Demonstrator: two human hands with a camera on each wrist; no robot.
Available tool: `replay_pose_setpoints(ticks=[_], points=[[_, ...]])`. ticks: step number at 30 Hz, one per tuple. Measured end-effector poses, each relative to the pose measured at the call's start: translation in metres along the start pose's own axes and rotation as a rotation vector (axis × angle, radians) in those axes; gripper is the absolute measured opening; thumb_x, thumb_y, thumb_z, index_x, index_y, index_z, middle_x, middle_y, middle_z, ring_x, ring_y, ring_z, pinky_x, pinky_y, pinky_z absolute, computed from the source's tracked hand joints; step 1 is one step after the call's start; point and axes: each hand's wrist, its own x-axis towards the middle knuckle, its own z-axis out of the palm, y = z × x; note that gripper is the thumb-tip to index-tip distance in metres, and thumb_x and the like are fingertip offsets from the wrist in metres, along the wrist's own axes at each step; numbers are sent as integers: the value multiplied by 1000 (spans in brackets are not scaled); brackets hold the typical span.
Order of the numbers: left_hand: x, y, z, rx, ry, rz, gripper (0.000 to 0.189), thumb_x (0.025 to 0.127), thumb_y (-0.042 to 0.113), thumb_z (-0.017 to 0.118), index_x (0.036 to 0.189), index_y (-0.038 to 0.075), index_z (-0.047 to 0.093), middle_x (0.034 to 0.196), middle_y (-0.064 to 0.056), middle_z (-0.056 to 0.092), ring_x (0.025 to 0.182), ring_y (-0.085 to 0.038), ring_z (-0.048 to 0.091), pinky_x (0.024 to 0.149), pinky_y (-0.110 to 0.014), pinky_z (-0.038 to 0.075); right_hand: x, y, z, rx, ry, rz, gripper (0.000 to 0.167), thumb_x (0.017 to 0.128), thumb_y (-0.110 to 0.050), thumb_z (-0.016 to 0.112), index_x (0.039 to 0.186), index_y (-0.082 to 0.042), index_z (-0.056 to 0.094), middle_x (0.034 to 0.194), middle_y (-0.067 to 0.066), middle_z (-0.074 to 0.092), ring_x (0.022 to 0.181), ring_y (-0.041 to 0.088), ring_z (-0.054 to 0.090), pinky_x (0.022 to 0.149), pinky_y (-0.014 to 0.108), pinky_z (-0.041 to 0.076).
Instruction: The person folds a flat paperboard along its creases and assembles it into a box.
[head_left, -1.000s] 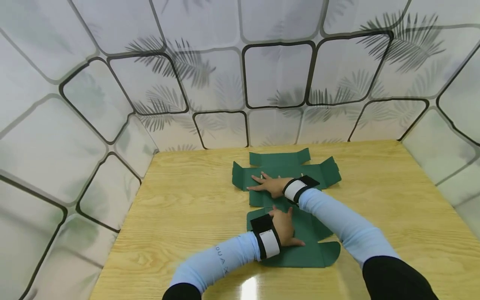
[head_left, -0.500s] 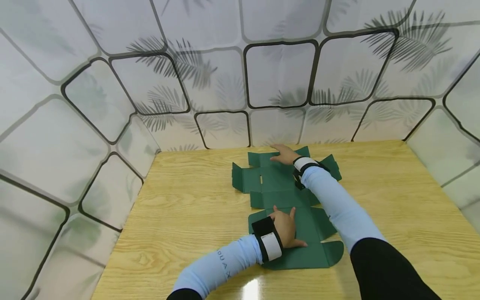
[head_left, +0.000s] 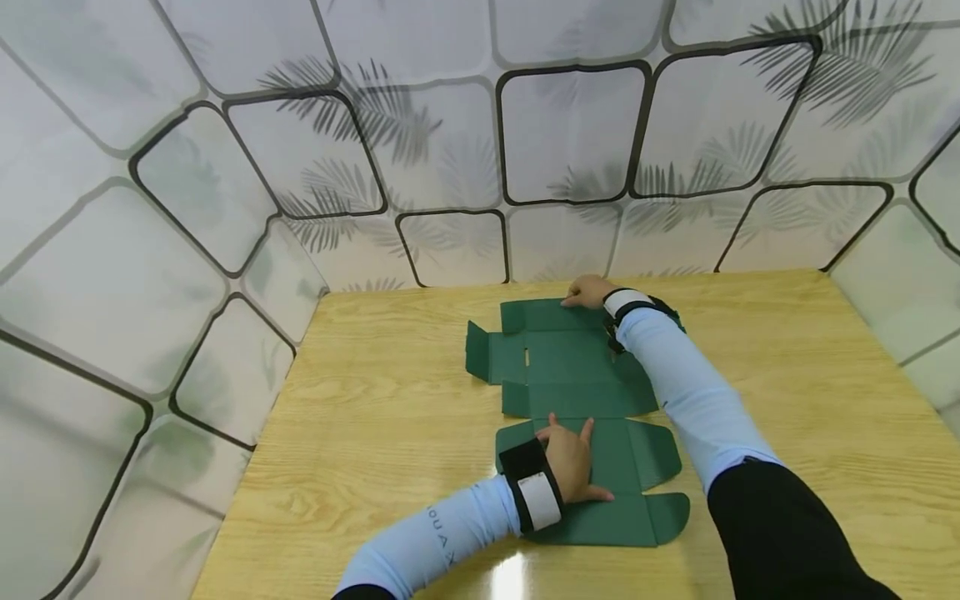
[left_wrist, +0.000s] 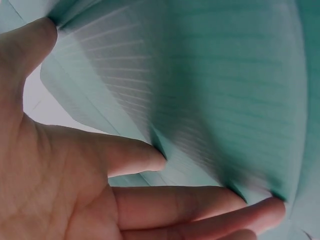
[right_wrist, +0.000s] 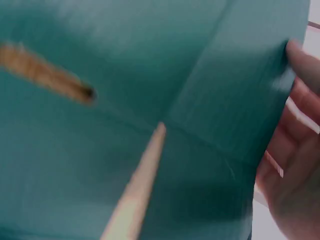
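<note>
A flat, unfolded green cardboard box [head_left: 570, 358] lies lengthwise in front of me, its flaps spread and creased. My left hand [head_left: 568, 462] rests on the near panel with thumb and fingers spread. In the left wrist view those straight fingers touch the green cardboard [left_wrist: 235, 90] at their tips. At the far end my right hand [head_left: 588, 292] grips the edge of the last flap. The right wrist view shows that thumb on the face of the cardboard [right_wrist: 225, 90], with the other fingers curled behind its edge. The right forearm hides the box's right side flap.
The box lies on a light wood-grain table [head_left: 375, 400]. Behind the table and along its sides hangs a pale curtain [head_left: 573, 133] with dark outlines and leaf prints. A slot [head_left: 527, 357] is cut in the box's left part. One left flap [head_left: 477, 352] stands partly raised.
My right hand has left the middle panel, reached to the far edge and taken hold of it. The far flap's left tab now lies flatter. My left hand stays on the near panel.
</note>
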Motion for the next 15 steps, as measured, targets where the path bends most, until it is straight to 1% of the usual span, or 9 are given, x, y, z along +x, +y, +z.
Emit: replay_pose_setpoints(ticks=[1,3,4,6,7,9,11,13,15], points=[[0,0,0,-5,-3,3,108,68,97,18,153,30,26,132,-6,58,112,-12,63,71,-26,53,-15,-22,-12,11,-31,-21,40,93,-42,62,75,-6,63,65,4,46,59,18,40,61,36,36],[1,0,-1,-12,-16,17,108,69,97,18,153,29,26,133,-6,57,114,-13,62,71,-27,53,-39,-53,-30,8,-44,-84,33,95,-33,61,80,-5,66,68,1,50,62,15,41,63,33,37],[2,-1,-2,-15,-20,28,108,69,97,18,153,29,26,136,-4,55,114,-14,62,70,-27,53,-51,-73,-40,-21,-73,-55,29,97,-25,59,86,1,65,70,5,49,64,18,41,65,36,37],[4,-3,-3,-23,-30,52,108,69,96,20,153,28,26,140,-1,53,114,-16,62,68,-27,52,-65,-87,-52,-23,-72,-118,26,98,-22,57,85,-1,64,69,0,46,63,14,39,65,32,35],[5,-4,-4,-28,-34,66,108,69,96,21,152,27,28,143,2,50,114,-16,62,68,-26,52,-68,-92,-56,-23,-72,-134,26,99,-20,56,81,-1,62,67,-2,43,61,13,37,64,31,34],[9,-6,-6,-54,-44,68,109,68,97,26,152,27,28,142,4,51,112,-16,63,70,-26,51,-73,-97,-64,-15,-93,-158,30,99,-20,56,72,-7,53,62,-5,35,57,11,32,62,29,30],[14,-8,-7,-87,-65,48,111,66,97,30,153,28,26,135,4,57,111,-15,63,73,-25,51,-75,-101,-68,-14,-116,-189,34,97,-21,59,68,-11,45,60,-7,29,54,8,29,60,27,29],[21,-10,-9,-120,-85,21,113,64,97,35,153,29,24,128,2,62,110,-14,63,76,-25,51,-78,-106,-74,-8,-164,-223,31,95,-19,62,69,-10,49,59,-8,29,53,7,29,59,26,29],[29,-12,-9,-147,-113,-11,115,63,97,37,154,30,20,123,-1,65,113,-14,62,79,-25,51,-81,-112,-78,-5,-218,-243,26,94,-19,64,72,-9,54,59,-9,29,52,6,29,59,25,29]])
